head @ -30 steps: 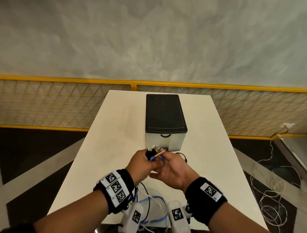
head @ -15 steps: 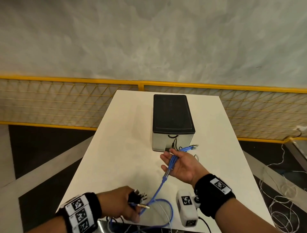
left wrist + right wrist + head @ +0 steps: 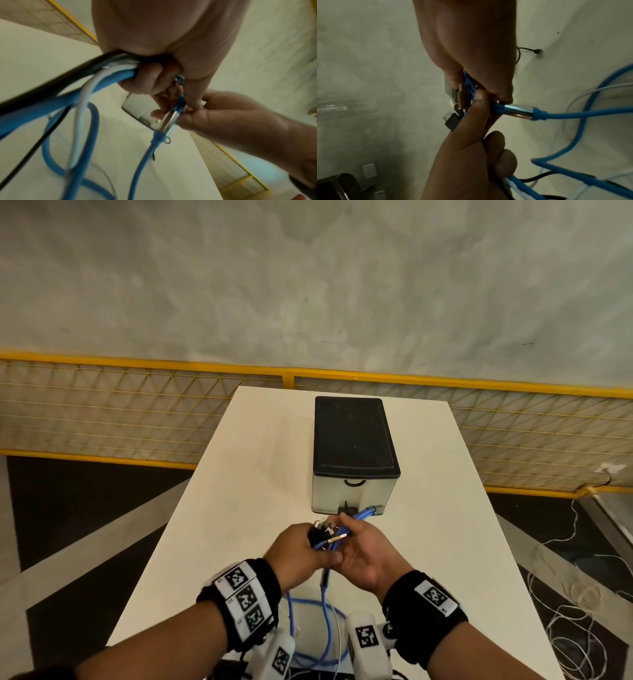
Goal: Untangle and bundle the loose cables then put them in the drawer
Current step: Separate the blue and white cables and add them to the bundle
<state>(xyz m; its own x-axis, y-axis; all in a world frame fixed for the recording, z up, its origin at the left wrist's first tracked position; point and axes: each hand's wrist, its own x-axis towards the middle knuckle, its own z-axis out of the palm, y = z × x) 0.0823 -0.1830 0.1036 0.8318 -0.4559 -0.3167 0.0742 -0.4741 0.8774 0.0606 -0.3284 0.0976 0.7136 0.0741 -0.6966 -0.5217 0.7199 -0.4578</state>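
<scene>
Over the middle of the white table (image 3: 219, 508), my left hand (image 3: 301, 549) grips a bundle of cable ends: black plugs (image 3: 320, 529), a white cable (image 3: 85, 88) and a blue cable (image 3: 51, 105). My right hand (image 3: 363, 556) meets it from the right and pinches the blue cable (image 3: 573, 115) just past its metal sleeve (image 3: 518, 111), with blue plug tips (image 3: 363, 513) poking beyond the fingers. Blue loops (image 3: 325, 618) hang down to the table's near edge. The drawer unit (image 3: 356, 453), black-topped with a pale front and a handle (image 3: 354, 482), stands closed just beyond the hands.
A thin black cable with a small plug (image 3: 537, 51) lies on the table near the drawer unit. A yellow mesh railing (image 3: 137, 412) runs behind the table. Loose white cords (image 3: 565, 628) lie on the floor to the right.
Half a second ago my left hand was low at the near edge and my right palm lay open under the blue cable. Now the left hand has risen to the right, which has closed on the cable.
</scene>
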